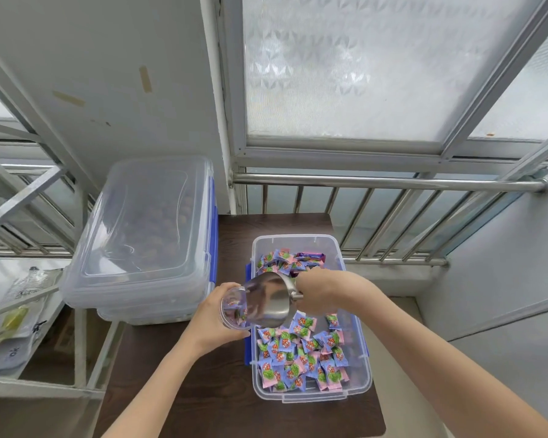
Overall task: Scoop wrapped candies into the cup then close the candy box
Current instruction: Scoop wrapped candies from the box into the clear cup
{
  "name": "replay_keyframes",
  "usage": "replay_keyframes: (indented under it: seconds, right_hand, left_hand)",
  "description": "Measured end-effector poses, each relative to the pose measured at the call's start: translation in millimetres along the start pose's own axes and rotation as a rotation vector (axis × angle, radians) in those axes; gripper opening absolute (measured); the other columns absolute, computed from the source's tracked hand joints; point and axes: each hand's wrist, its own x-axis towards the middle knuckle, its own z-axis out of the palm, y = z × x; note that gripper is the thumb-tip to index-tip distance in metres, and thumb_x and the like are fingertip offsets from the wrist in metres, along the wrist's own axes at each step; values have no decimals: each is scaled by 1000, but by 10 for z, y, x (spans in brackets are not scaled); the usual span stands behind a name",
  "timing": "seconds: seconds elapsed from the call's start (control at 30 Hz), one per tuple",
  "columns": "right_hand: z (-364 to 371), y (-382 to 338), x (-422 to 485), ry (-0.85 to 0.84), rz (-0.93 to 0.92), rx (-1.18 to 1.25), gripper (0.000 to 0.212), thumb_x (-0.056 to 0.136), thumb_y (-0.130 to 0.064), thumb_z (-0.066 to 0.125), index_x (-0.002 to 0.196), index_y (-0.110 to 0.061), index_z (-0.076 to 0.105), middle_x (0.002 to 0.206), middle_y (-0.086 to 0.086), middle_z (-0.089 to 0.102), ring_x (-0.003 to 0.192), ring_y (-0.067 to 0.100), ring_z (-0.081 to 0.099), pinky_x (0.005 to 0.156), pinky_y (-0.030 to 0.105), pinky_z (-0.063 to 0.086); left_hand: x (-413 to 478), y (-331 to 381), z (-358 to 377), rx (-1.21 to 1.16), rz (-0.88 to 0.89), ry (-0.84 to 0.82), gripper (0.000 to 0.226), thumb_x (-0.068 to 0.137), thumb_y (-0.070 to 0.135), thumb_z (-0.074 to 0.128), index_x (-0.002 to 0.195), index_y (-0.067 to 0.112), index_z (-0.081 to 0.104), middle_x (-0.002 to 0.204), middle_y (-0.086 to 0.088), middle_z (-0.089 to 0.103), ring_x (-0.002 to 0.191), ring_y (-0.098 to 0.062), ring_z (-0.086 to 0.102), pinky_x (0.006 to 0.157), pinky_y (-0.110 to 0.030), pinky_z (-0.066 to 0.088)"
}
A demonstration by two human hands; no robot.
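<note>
A clear, lidless candy box [358,371] sits on the dark brown table [178,368], filled with blue, pink and green wrapped candies [301,358]. My left hand [214,322] grips a clear plastic cup [234,308], tilted toward the box at its left rim, with a few candies inside. My right hand [320,294] holds the handle of a metal scoop [271,303] over the box. The scoop's mouth is tipped into the cup's opening.
A clear lid [140,226] lies on a stack of closed boxes with blue clasps at the table's left. A metal shelf with packets [16,314] stands at far left. A steel railing [386,183] and window run behind the table.
</note>
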Motion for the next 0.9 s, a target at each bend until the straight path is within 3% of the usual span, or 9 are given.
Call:
replay_keyframes:
  seconds: [0.13, 0.23, 0.37, 0.47, 0.57, 0.67, 0.77, 0.9]
  right_hand:
    - [217, 165, -65, 109, 37, 128, 18, 92, -18, 48, 83, -6, 57, 74, 7, 54, 62, 24, 49, 52, 30, 38]
    - [427, 378, -185, 117, 174, 120, 15, 92, -16, 50, 99, -7, 60, 89, 9, 57, 72, 25, 56, 52, 27, 39]
    - [788, 523, -154, 34, 382, -118, 33, 92, -7, 47, 123, -9, 56, 124, 9, 59, 112, 27, 60, 84, 32, 49]
    - [1108, 461, 49, -68, 401, -251, 36, 95, -10, 43, 129, -12, 55, 134, 6, 55, 122, 24, 54, 92, 32, 49]
    - [1305, 405, 216, -131, 383, -274, 37, 95, -12, 44, 131, -12, 54, 136, 7, 53, 122, 25, 54, 96, 32, 50]
    - [1279, 446, 267, -115, 343, -153, 35, 94, -14, 44, 126, -9, 56, 130, 8, 57, 118, 27, 56, 92, 34, 49]
    - [1360, 462, 236, -191, 275, 42, 32, 93, -12, 44, 120, -1, 59, 114, 9, 65, 90, 28, 58, 78, 35, 47]
    - [1541, 396, 266, -171, 264, 297, 49, 96, -3, 35, 144, 4, 29, 109, 18, 61, 71, 29, 52, 54, 32, 40]
  left_hand:
    - [-19, -39, 7, -22, -37, 37, 79, 52, 26, 91, 118, 36, 50, 115, 15, 61, 106, -4, 60, 70, -5, 50]
    - [-62, -13, 71, -32, -44, 73, 76, 53, 28, 92, 114, 38, 48, 113, 14, 61, 105, -6, 59, 75, -7, 45]
    - [-18, 4, 129, -25, -40, 132, 76, 53, 32, 92, 116, 33, 49, 115, 9, 60, 105, -8, 58, 78, -11, 45]
    - [39, -17, 92, -15, -34, 175, 78, 53, 33, 92, 118, 30, 50, 118, 7, 60, 107, -11, 59, 84, -20, 49]
    - [39, -9, 100, -5, -31, 196, 77, 53, 30, 92, 119, 28, 51, 118, 5, 60, 109, -11, 58, 87, -26, 51]
    - [43, 13, 117, -12, -26, 188, 77, 54, 29, 92, 117, 30, 49, 117, 7, 59, 107, -10, 57, 84, -19, 48]
    - [18, 20, 140, 1, -27, 173, 77, 55, 29, 92, 119, 30, 48, 115, 10, 56, 107, -7, 56, 80, -12, 43]
    - [-1, 31, 169, 19, -27, 157, 79, 55, 29, 91, 122, 27, 49, 117, 10, 56, 107, -6, 55, 78, -6, 38]
